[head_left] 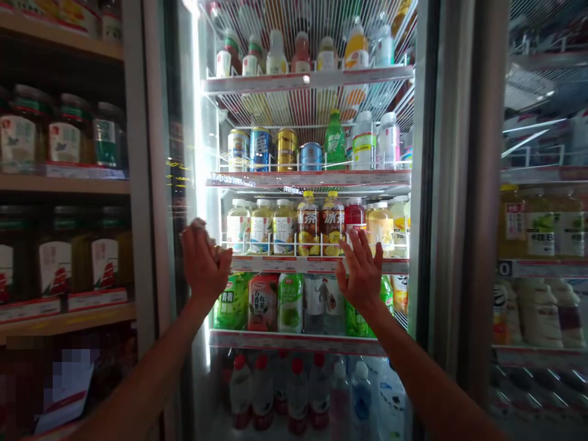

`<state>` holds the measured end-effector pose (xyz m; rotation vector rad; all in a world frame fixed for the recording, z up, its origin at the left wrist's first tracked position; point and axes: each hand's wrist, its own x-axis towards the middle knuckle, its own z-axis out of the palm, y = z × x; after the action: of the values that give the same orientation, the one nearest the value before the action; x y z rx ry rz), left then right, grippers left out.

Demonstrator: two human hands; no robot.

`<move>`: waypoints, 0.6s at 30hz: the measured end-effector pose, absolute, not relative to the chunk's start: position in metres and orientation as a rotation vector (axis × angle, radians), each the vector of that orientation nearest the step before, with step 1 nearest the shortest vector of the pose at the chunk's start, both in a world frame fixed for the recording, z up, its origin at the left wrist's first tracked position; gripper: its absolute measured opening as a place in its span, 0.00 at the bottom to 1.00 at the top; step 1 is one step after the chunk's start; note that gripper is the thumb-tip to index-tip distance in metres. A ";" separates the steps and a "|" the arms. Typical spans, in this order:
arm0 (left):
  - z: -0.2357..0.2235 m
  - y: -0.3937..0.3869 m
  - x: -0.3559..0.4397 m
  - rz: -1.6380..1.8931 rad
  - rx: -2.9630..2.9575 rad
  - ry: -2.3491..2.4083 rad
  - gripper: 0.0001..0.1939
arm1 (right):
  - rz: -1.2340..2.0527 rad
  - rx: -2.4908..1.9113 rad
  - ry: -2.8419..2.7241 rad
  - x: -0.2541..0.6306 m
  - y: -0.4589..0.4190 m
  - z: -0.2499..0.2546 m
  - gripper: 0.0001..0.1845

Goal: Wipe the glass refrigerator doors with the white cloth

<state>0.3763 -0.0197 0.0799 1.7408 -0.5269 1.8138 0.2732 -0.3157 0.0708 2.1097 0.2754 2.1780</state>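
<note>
My left hand (206,260) is closed around a crumpled, pale cloth (200,226), bunched up against the left side of the cooler's glass door (184,135). Only the cloth's upper edge and a bit by the thumb show. My right hand (361,272) has its fingers spread and holds nothing; it appears to rest on the glass in front of the lower shelves. Behind it stand a red-drink bottle (355,213) and a pale yellow bottle (381,223). Two dark iced tea bottles (320,223) with yellow caps are between my hands.
Wire shelves (307,81) inside the lit cooler carry bottles and cans. Red-capped bottles (297,392) stand at the bottom. Wooden shelving with large jars (21,131) is on the left. A metal door frame (459,184) and another cooler section with bottles (542,223) are on the right.
</note>
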 end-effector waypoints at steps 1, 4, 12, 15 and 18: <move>0.081 -0.019 0.377 1.825 1.680 -0.398 0.35 | 2.177 2.109 0.269 0.273 -0.316 0.071 0.23; 0.078 -0.035 0.373 1.892 1.707 -0.445 0.32 | 2.184 2.102 0.270 0.273 -0.316 0.071 0.22; 0.081 -0.030 0.373 1.946 1.749 -0.531 0.31 | 2.219 2.069 0.327 0.274 -0.316 0.071 0.23; 0.084 -0.033 0.373 1.957 1.695 -0.436 0.31 | 2.214 2.078 0.326 0.274 -0.316 0.071 0.23; 0.074 -0.044 0.366 1.943 1.873 -0.846 0.28 | 2.213 2.081 0.341 0.275 -0.318 0.071 0.24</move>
<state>0.3662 -0.0443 0.0742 1.8730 -0.8465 1.9426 0.2747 -0.3175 0.0710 2.0809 0.3405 2.2128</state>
